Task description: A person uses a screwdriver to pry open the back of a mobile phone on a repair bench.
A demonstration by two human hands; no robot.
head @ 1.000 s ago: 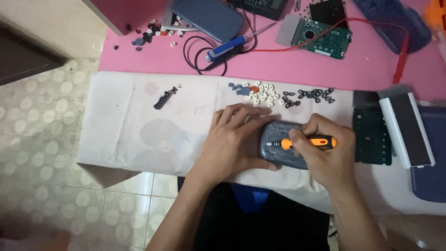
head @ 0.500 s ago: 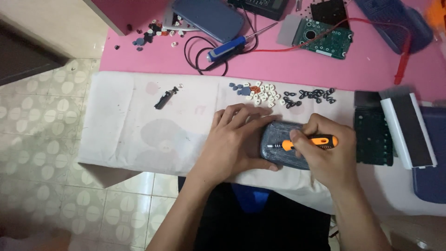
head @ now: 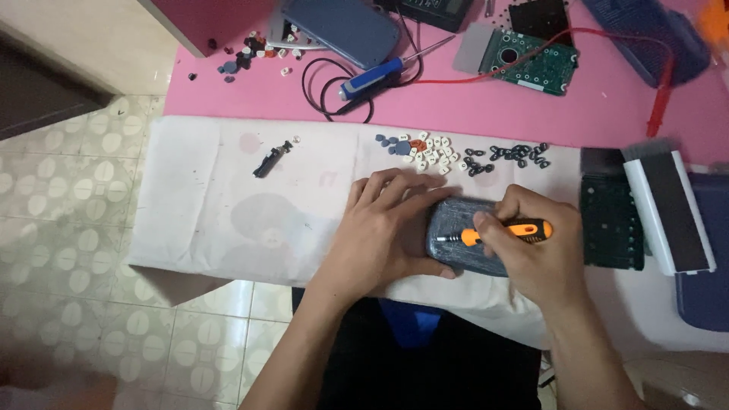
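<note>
Two hands (head: 395, 228), rubbery orange-black screwdriver (head: 497, 231), rounded grey casing (head: 463, 247)

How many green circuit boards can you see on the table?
2: one bare green circuit board at the top on the pink surface, one darker green board right of the hands. Others may be hidden.

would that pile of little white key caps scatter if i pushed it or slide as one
The white caps lie loose and separate on the cloth, so a push would probably scatter them. They look small and light, likely easy to flick away. Blocky shapes suggest sliding or tumbling rather than rolling.
</note>
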